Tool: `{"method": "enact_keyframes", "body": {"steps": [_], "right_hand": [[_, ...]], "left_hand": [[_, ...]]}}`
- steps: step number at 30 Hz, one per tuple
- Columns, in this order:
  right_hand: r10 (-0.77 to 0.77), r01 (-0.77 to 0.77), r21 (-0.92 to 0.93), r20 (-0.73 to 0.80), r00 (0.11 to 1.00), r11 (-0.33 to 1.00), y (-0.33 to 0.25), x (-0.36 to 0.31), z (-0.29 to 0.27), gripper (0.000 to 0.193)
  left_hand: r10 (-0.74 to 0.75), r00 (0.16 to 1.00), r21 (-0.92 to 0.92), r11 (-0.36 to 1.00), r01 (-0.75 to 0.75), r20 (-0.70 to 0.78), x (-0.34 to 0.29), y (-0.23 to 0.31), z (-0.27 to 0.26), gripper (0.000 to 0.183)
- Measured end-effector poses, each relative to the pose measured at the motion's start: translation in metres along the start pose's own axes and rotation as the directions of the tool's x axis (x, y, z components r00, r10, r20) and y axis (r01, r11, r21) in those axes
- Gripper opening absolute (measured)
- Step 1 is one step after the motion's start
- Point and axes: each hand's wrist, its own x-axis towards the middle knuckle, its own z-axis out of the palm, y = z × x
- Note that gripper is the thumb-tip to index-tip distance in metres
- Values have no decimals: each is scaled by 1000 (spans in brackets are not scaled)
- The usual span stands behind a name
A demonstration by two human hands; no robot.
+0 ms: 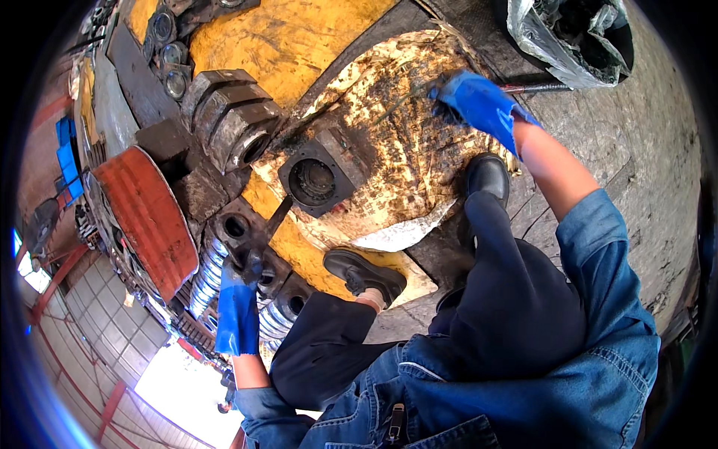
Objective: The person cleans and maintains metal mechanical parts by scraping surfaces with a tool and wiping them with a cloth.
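Note:
My left hand (238, 299), in a blue glove with blackened fingers, is at a dark greasy metal part with round holes (234, 225). The fingers look curled, but what they hold blends into the dark metal. Over a stained sheet, my right hand (467, 105) wears a matching glove, its blackened fingers closed. A thin dark rod (402, 103) sticks out leftward from them. Between the hands sits a square-flanged metal block (320, 179) with a round bore facing up. A dark bar (280, 215) lies between this block and the holed part.
A ribbed metal casting (232, 116) and several round parts (174, 54) stand at the upper left. Below them is a rusty red drum (146, 221). A bin lined with a silvery bag (527, 34) stands upper right. My shoes (363, 274) flank the stained sheet (396, 176).

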Motion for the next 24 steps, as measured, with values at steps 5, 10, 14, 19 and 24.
{"method": "enact_keyframes", "body": {"steps": [5,10,14,19,24], "right_hand": [[19,-276,-411,-529,849,869,-48,8,-20,52],[-213,-26,778,204,955,627,-140,-13,11,51],[-461,-529,845,439,772,-81,-158,1,89,40],[-353,128,925,6,936,357,-146,-14,78,38],[-305,337,361,-144,942,870,-106,-55,6,37]], "left_hand": [[121,992,165,980,-114,-36,0,15,-9,28],[-238,970,15,971,237,42,17,60,31,31],[-25,986,-240,969,65,166,48,84,89,33],[467,859,514,694,-504,212,38,122,165,39],[410,898,249,864,-439,160,48,105,146,38]]}}
